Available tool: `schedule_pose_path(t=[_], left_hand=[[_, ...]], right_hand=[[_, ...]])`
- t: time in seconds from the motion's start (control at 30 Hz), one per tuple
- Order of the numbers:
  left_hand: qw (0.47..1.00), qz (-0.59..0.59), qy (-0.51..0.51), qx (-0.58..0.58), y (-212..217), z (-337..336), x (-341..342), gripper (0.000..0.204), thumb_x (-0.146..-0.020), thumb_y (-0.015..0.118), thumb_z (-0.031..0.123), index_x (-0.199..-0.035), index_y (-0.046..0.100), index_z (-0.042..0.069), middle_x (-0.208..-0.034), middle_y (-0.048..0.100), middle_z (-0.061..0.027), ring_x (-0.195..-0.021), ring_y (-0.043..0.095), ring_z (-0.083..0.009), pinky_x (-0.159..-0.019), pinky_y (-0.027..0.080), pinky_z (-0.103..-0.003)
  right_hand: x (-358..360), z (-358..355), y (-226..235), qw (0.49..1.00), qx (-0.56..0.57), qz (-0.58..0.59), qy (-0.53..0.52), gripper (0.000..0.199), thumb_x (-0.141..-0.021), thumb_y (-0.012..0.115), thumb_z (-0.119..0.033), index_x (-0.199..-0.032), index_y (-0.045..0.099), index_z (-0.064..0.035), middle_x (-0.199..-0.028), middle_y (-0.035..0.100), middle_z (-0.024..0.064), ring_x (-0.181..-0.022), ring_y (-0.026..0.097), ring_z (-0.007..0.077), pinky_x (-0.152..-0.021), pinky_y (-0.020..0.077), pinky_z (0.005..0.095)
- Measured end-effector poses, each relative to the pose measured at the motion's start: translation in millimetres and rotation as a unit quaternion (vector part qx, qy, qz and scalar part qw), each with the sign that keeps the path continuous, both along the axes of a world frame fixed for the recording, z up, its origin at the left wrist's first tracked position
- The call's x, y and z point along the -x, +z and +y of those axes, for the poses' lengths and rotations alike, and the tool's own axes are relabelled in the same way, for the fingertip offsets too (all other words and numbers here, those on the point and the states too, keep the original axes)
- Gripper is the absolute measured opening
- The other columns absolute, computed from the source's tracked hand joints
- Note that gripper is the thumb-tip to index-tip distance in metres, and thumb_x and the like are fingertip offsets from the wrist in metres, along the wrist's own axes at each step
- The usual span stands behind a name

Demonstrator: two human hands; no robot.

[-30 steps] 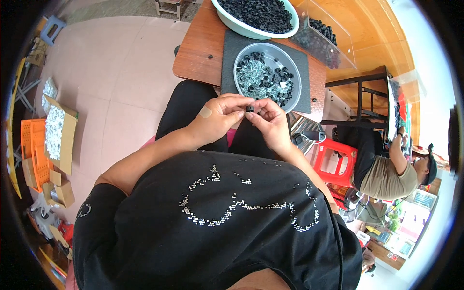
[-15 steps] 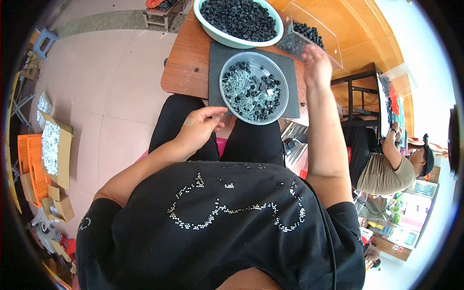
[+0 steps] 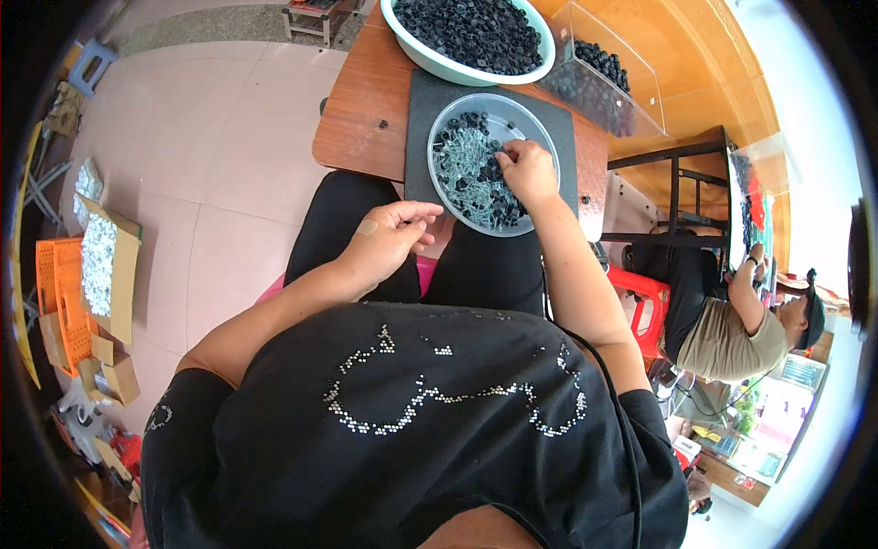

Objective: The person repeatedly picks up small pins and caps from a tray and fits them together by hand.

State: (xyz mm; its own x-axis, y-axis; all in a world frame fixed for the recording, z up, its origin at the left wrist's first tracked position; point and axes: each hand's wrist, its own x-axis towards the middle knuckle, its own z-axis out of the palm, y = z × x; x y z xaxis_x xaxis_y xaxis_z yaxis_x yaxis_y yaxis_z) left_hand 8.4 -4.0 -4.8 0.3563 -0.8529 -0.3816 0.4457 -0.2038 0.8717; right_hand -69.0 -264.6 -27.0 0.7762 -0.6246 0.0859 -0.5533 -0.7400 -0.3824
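A round grey dish [image 3: 541, 128] holds several small black rings and clear pieces, and stands on a dark mat [image 3: 421, 101] on a small wooden table [image 3: 352, 128]. My right hand [image 3: 526, 169] reaches into the dish, fingertips pinching among the black parts; what it grips is too small to tell. My left hand [image 3: 389, 238] hovers over my lap just short of the table's near edge, fingers loosely curled, a plaster on its back. Whether it holds a small part is hidden.
A pale green bowl [image 3: 416, 50] full of black rings sits at the table's far end, beside a clear box [image 3: 604, 78] with more. Cardboard boxes [image 3: 110, 265] and orange crates [image 3: 55, 284] lie on the floor at left. Another person [image 3: 732, 320] sits at right by a red stool [image 3: 640, 302].
Both hands were together in front of my chest a second ago. My right hand then reached out to the far side of the table and has now come down into the grey dish; my left stayed near my lap.
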Motion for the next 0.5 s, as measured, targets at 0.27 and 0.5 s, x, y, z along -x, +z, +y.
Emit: schedule_pose_path(t=[0.27, 0.5], left_hand=[[0.999, 0.037, 0.019, -0.009, -5.5, -1.0, -3.8, 0.029, -0.094, 0.046, 0.012, -0.12, 0.054, 0.002, -0.1, 0.059, -0.0052, -0.088, 0.057, -0.0107, -0.077, 0.048, -0.023], [0.965, 0.257, 0.035, 0.044, -13.7, 1.4, -0.2, 0.027, -0.093, 0.051, 0.014, -0.117, 0.056, 0.003, -0.099, 0.062, -0.0053, -0.087, 0.058, -0.0104, -0.078, 0.047, -0.024]], right_hand=[[2.2, 29.9, 19.0, 0.989, -0.102, -0.105, 0.028, 0.012, -0.074, 0.067, -0.011, -0.08, 0.066, -0.0019, -0.078, 0.063, 0.0141, -0.072, 0.062, 0.0244, -0.067, 0.0493, 0.0339], [30.4, 124.6, 40.5, 0.949, -0.203, -0.144, 0.194, 0.015, -0.073, 0.068, -0.004, -0.088, 0.066, 0.0, -0.072, 0.058, 0.0117, -0.065, 0.057, 0.0244, -0.059, 0.0457, 0.0323]])
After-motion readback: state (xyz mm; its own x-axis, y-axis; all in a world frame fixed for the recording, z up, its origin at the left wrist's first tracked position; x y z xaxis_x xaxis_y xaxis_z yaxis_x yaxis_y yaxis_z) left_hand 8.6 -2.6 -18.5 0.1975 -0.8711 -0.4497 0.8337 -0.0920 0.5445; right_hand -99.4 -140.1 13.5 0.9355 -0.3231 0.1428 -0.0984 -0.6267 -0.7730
